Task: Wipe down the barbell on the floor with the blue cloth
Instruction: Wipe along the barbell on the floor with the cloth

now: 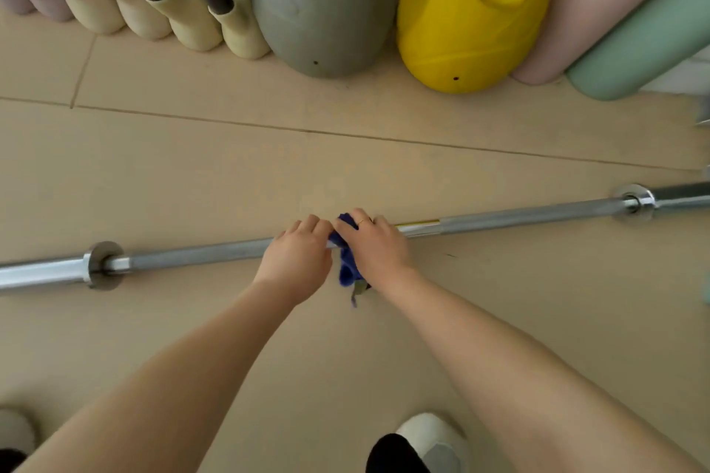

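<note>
A long steel barbell point(192, 255) lies across the tan floor from the left edge to the right edge, with a collar near each end. My left hand point(297, 259) grips the bar at its middle, fingers curled over the top. Right beside it, my right hand point(378, 246) holds the blue cloth point(347, 267) wrapped over the bar. A loose end of the cloth hangs down between my wrists. The bar under both hands is hidden.
Along the back wall stand several cream soft kettlebells with black handles point(184, 8), a grey one point(322, 11), a yellow one point(472, 15) and pink point(576, 19) and green point(645, 46) foam rollers. My white shoe point(434, 438) is at the bottom.
</note>
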`<state>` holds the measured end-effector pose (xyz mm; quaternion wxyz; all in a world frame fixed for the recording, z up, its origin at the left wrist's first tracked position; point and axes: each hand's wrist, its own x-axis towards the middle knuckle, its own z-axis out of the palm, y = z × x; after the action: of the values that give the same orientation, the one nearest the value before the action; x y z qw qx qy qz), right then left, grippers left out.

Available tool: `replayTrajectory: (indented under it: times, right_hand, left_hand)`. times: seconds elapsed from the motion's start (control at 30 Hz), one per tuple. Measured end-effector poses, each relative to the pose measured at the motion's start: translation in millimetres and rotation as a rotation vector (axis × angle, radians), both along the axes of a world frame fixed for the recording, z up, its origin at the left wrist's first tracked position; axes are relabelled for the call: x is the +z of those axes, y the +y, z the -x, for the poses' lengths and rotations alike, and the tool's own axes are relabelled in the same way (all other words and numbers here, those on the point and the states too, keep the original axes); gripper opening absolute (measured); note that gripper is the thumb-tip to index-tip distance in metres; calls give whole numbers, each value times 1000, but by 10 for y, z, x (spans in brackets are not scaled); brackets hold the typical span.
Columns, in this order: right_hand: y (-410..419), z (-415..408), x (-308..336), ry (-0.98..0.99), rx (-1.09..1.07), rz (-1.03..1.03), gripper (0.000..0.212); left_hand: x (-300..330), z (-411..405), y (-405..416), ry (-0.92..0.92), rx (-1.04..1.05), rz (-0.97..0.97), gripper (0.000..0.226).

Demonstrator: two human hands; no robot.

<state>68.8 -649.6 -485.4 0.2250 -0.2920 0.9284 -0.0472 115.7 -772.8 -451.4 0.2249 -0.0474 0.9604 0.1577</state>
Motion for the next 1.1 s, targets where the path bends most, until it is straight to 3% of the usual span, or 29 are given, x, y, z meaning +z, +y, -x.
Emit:
replayTrajectory:
  times: [0.1, 0.2, 0.33, 0.4, 0.47, 0.53, 0.67, 0.83, 0.93, 1.03, 1.1]
  right_hand:
    - [546, 254, -10, 70, -98, -84, 34]
    - [1004, 359, 121, -6, -222, 34, 37]
    - [1356, 341, 195, -32, -856, 506, 37]
    - [1417, 412, 169, 74, -992, 507, 38]
    - [1431, 497, 167, 214, -966, 361, 40]
    - [1357, 519, 147, 252, -790, 197, 41]
    - [1085, 343, -37, 82, -394, 3, 36]
    - [1230, 279, -81, 159, -294, -113, 58]
    - [1449, 397, 21, 206, -350, -254, 52]
    - [1313, 420, 76, 97, -523, -325, 46]
    - [1103, 360, 110, -5, -493, -294, 47]
  left_hand:
    - [160, 60, 97, -11, -34, 50, 33]
    - [295, 273, 214, -63, -140, 125, 35]
    - [377, 748, 416, -109, -290, 169, 36]
    - [395, 930, 556, -110, -381, 190, 36]
    - [347, 1017, 681, -94, -429, 209, 34]
    - [212, 991, 773, -114, -406, 198, 33]
    - [-169, 884, 982, -194, -278, 54, 38]
    - [-406, 940, 1086, -127, -273, 21, 35]
    - [-458, 949, 1092, -113, -325, 9, 38]
    - [-456, 962, 1084, -124, -357, -14, 32]
    - [-464, 961, 1076, -111, -377, -15, 26]
